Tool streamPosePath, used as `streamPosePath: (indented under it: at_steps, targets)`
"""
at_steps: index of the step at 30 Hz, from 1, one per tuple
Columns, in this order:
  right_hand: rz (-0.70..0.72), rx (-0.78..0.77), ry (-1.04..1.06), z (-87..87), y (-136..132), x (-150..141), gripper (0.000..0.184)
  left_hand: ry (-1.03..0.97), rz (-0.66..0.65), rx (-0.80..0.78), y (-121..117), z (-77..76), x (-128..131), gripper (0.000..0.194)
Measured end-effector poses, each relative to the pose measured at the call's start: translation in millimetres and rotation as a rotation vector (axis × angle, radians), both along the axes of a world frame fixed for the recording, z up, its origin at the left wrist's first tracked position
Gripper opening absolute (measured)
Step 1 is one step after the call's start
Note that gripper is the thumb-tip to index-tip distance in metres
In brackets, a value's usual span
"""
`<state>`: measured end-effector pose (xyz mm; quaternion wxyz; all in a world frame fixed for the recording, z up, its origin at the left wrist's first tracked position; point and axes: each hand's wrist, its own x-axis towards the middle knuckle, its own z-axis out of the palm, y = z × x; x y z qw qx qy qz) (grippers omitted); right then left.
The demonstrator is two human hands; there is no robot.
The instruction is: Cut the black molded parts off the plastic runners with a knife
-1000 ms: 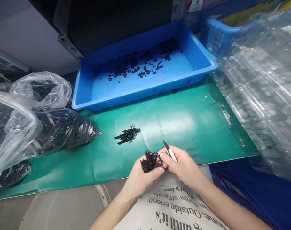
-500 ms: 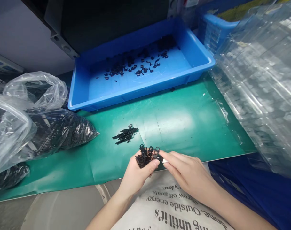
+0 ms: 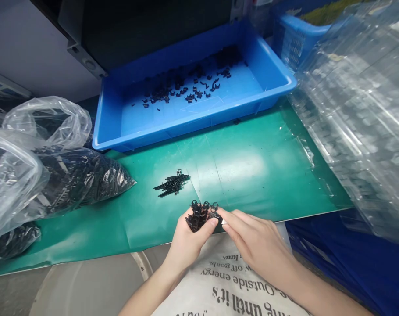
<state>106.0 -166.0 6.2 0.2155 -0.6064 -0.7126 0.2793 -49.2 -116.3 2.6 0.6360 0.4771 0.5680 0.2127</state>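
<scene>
My left hand (image 3: 188, 239) is closed around a bunch of small black plastic parts (image 3: 199, 213) joined on a frame, held just above the near edge of the green mat (image 3: 252, 175). My right hand (image 3: 248, 239) is beside it, fingers pinched at the right end of the bunch, with a small white tip of a tool showing under them. A short pile of black strips (image 3: 172, 183) lies on the mat just beyond the hands.
A blue tray (image 3: 193, 120) with several loose black pieces stands at the back. Clear bags of black parts (image 3: 64, 175) lie at the left. A stack of clear plastic trays (image 3: 360, 114) fills the right. Printed fabric (image 3: 232, 285) lies below my hands.
The thin tool that stood up from my right hand a second ago is tucked down, and the right fingers have moved onto the bunch. The left hand has shifted slightly left.
</scene>
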Motion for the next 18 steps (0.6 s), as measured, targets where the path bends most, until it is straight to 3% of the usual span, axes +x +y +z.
streamPosePath:
  at_steps: [7,10,16,18]
  targets:
    - [-0.020,-0.054,0.070,-7.0,0.1,-4.8,0.036,-0.004,0.035,-0.013,-8.1,-5.2,3.6,0.022]
    - [-0.025,-0.065,0.122,-10.1,0.0,-5.0,0.036,0.087,0.027,0.073,-2.9,-5.3,-3.5,0.023]
    - [-0.059,-0.155,0.219,-10.8,1.5,-1.2,0.036,0.608,0.129,0.550,50.9,-3.0,-49.4,0.026]
    - [-0.068,-0.175,0.230,-12.0,1.5,-1.0,0.036,0.721,0.073,0.608,70.6,-6.1,-63.9,0.026]
